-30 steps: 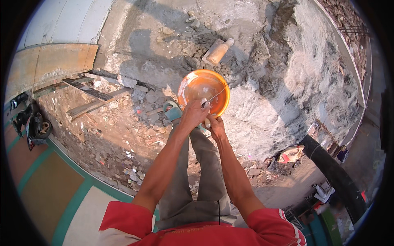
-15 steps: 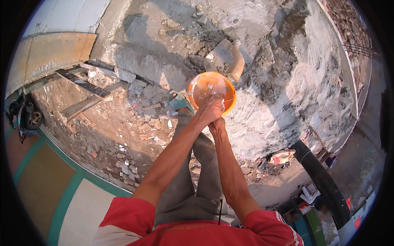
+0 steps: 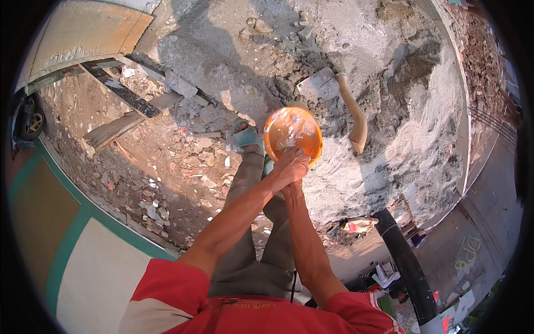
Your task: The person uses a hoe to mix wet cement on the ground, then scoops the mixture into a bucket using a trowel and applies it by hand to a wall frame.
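Note:
In front of my legs is an orange plastic bucket [image 3: 283,129], its mouth up and grey-white residue smeared inside. My left hand [image 3: 291,166] is closed on its near rim. Just below, my right hand [image 3: 292,188] is closed against the bucket's near side; its fingers are mostly hidden behind my left hand. Beyond the bucket to the right, a hoe lies on the ground, its flat metal blade [image 3: 318,84] beside wet grey mortar and its curved wooden handle [image 3: 356,111] pointing back toward me. No hand touches the hoe.
A pale grey mortar heap [image 3: 411,128] spreads to the right. Rubble [image 3: 183,167] and wooden planks [image 3: 117,131] lie left. A black pipe [image 3: 409,261] runs at the lower right, and a green-edged wall [image 3: 83,222] borders the lower left.
My hands have drawn the bucket back toward me, away from the hoe, and more of its inside shows. The whole view has shifted slightly. Both hands stay on the bucket.

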{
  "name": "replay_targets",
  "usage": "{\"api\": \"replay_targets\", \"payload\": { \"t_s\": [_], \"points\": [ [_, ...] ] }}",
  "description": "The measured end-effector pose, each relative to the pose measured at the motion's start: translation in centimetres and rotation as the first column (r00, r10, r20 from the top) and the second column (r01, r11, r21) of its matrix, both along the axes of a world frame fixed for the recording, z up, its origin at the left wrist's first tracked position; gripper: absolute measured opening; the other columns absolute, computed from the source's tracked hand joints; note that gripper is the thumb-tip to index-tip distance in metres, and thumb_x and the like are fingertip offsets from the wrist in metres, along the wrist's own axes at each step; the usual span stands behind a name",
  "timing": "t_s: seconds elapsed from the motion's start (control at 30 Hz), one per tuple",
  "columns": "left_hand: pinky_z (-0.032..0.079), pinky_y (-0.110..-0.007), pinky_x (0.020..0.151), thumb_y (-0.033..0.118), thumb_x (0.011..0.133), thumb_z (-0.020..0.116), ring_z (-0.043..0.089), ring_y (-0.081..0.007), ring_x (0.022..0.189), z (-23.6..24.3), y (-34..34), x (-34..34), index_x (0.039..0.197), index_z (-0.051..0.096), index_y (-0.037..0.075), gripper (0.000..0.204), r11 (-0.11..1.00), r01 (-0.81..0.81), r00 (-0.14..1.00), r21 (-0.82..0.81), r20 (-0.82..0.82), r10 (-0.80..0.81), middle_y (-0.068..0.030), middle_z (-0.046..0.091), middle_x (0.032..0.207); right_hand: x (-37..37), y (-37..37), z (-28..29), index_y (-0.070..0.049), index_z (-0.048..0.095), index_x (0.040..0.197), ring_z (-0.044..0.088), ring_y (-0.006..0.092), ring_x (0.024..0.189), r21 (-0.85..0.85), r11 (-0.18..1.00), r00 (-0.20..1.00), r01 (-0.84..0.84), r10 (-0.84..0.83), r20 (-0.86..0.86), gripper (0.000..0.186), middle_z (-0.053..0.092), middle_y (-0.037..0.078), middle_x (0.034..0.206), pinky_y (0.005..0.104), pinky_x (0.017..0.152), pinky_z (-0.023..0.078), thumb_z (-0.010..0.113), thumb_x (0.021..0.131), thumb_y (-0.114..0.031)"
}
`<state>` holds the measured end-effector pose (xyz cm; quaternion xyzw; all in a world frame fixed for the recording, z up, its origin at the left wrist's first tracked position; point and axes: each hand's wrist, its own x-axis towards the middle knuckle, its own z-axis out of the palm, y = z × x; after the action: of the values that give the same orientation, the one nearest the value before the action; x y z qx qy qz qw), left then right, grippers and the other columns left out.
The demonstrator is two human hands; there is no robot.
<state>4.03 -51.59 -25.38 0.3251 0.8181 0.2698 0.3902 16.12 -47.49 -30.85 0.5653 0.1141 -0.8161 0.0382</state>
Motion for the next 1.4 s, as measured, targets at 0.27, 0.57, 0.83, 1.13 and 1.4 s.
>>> {"api": "replay_targets", "payload": {
  "t_s": [0.27,0.57,0.83,1.13,1.4],
  "points": [
    [0.047,-0.043,0.082,0.020,0.082,0.060,0.057,-0.0340,0.090,5.1,-7.5,-0.6,0.094,0.063,0.001,0.023,0.912,-0.410,0.904,0.024,0.144,0.403,-0.0165,0.058,0.091,0.0,-3.5,1.7,-0.001,0.044,0.127,0.062,0.0204,0.097,0.237,0.834,0.863,-0.499,0.504,0.040,0.040,0.061,0.011,0.111,0.0313,0.085,0.052,0.058,0.091,-0.012],
    [0.045,-0.033,0.072,0.014,0.088,0.053,0.056,-0.0186,0.077,1.7,-21.6,3.5,0.091,0.060,-0.003,0.019,0.187,-0.956,0.109,-0.225,0.321,0.941,-0.0090,0.060,0.082,-8.5,11.6,4.2,0.000,0.017,0.146,0.039,0.0380,0.132,0.303,0.950,0.988,-0.076,0.030,0.152,0.070,0.029,0.023,0.147,0.0522,0.105,0.041,0.049,0.097,-0.038],
    [0.036,-0.030,0.066,0.021,0.086,0.056,0.044,-0.0108,0.069,-7.8,-27.8,3.0,0.076,0.052,0.008,0.017,-0.468,-0.849,-0.528,-0.246,0.347,0.775,0.0010,0.045,0.071,-19.7,22.8,8.0,0.007,0.049,0.112,0.065,0.0300,0.087,0.183,0.755,0.776,-0.630,0.604,0.181,0.038,0.060,0.021,0.101,0.0421,0.072,0.060,0.062,0.089,-0.019],
    [0.041,-0.040,0.096,0.032,0.084,0.059,0.050,-0.0224,0.099,-13.9,-39.5,4.8,0.096,0.049,0.007,0.030,-0.690,-0.649,-0.747,-0.321,0.441,0.497,-0.0067,0.047,0.099,-12.5,13.8,3.1,0.004,0.051,0.097,0.063,0.0220,0.066,0.143,0.744,0.704,-0.653,0.526,0.477,0.025,0.056,0.011,0.075,0.0320,0.042,0.054,0.066,0.086,-0.013],
    [0.040,-0.040,0.103,0.024,0.085,0.059,0.051,-0.0254,0.114,-19.0,-42.7,4.1,0.118,0.048,0.001,0.041,-0.832,-0.486,-0.837,-0.267,0.416,0.356,-0.0097,0.052,0.113,-14.7,14.3,1.5,-0.003,0.052,0.088,0.050,0.0122,0.046,0.219,0.770,0.773,-0.599,0.486,0.407,0.015,0.051,0.004,0.066,0.0256,0.038,0.044,0.065,0.082,-0.005]
  ]
}}
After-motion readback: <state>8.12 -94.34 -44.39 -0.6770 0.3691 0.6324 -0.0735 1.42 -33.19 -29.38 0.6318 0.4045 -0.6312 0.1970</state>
